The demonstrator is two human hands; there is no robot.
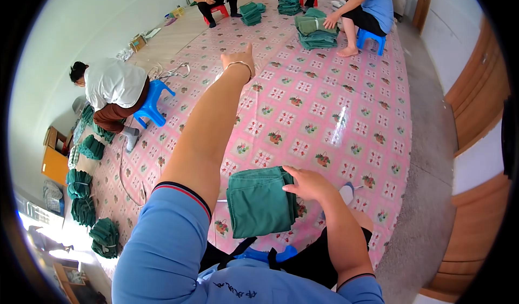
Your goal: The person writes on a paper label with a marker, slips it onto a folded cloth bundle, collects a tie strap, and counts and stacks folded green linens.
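Note:
My left arm reaches far forward over the pink patterned floor sheet. At its end my left hand (237, 60) is in the air, with one finger stretched out and the others foreshortened. It holds nothing that I can see, and a thin pale band circles the wrist. In front of my lap is a neatly folded stack of green cloth (258, 204). My right hand (311, 184) grips its upper right edge, thumb and forefinger on the fabric. A bit of white strap (222, 200) shows at the stack's left side.
A person in white sits on a blue stool (154, 104) at left, near tied green bundles (79, 184). Farther off, several people in blue sit on stools beside green cloth stacks (318, 33). Loose white straps (173, 70) lie on the floor sheet (346, 109). Wooden doors (478, 87) line the right.

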